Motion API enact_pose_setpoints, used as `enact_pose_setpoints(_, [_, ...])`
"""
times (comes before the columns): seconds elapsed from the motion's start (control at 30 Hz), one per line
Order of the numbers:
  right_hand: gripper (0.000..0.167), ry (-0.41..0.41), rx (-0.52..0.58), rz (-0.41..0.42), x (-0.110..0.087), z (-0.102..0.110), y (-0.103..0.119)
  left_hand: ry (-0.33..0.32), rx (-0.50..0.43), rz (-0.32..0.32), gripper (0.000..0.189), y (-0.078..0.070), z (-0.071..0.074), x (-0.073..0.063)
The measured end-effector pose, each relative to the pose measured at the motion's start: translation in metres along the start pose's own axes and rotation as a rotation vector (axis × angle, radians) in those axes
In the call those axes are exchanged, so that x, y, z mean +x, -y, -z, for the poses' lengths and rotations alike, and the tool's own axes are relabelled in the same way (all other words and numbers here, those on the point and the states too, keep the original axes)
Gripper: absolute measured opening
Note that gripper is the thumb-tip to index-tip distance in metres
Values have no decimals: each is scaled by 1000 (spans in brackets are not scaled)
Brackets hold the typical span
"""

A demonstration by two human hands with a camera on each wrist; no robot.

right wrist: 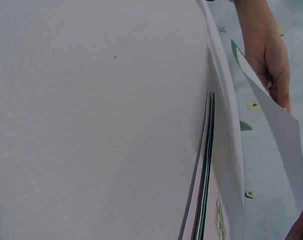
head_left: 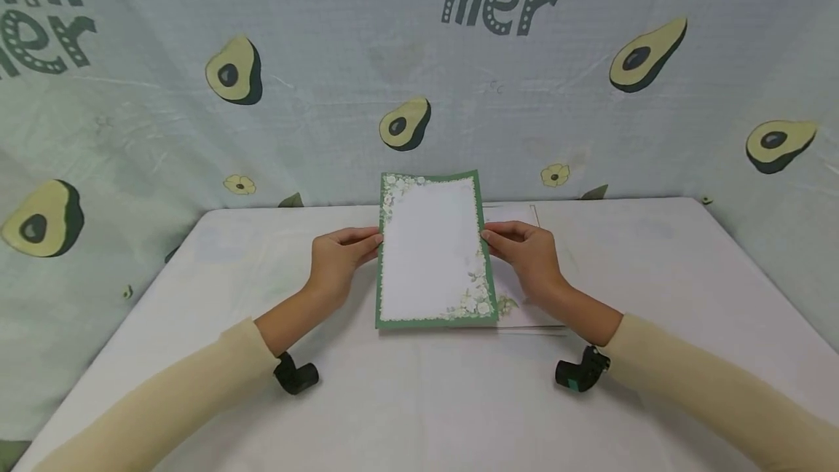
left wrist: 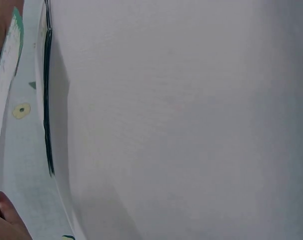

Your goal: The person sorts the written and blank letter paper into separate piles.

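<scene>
A sheet of paper (head_left: pixel 429 250) with a green border and white flowers in two corners is held up above the table. My left hand (head_left: pixel 337 257) pinches its left edge between thumb and fingers. On the opposite edge, my right hand (head_left: pixel 529 253) pinches it the same way. Beneath and to the right lies a thin stack of sheets (head_left: pixel 524 301), partly covered by the held one; the top sheet carries a leafy print. The right wrist view shows the held paper (right wrist: pixel 279 130) apart from the stack (right wrist: pixel 205 165), slightly bent.
A white cloth covers the table (head_left: pixel 419 399). Behind it hangs a pale curtain (head_left: pixel 328 35) printed with avocados and lettering. Small black cameras (head_left: pixel 296 376) are worn at both wrists, below the beige sleeves (head_left: pixel 177 392).
</scene>
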State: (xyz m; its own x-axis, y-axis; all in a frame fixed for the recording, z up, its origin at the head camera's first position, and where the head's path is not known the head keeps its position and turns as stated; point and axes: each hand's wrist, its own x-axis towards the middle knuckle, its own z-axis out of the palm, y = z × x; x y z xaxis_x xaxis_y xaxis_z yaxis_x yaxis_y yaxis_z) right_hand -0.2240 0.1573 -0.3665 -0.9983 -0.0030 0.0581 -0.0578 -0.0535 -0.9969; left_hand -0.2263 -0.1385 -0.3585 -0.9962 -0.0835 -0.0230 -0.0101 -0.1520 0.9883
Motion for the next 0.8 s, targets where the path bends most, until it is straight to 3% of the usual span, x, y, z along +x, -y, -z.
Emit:
enact_pose_setpoints(0.4, [30,43,29,-17,3,-21,6,-45,41,12,29,1,20,0])
enact_pose_setpoints(0.8, [28,90,139,-28,7,-47,7,-94,83,33,33,-5,42,3])
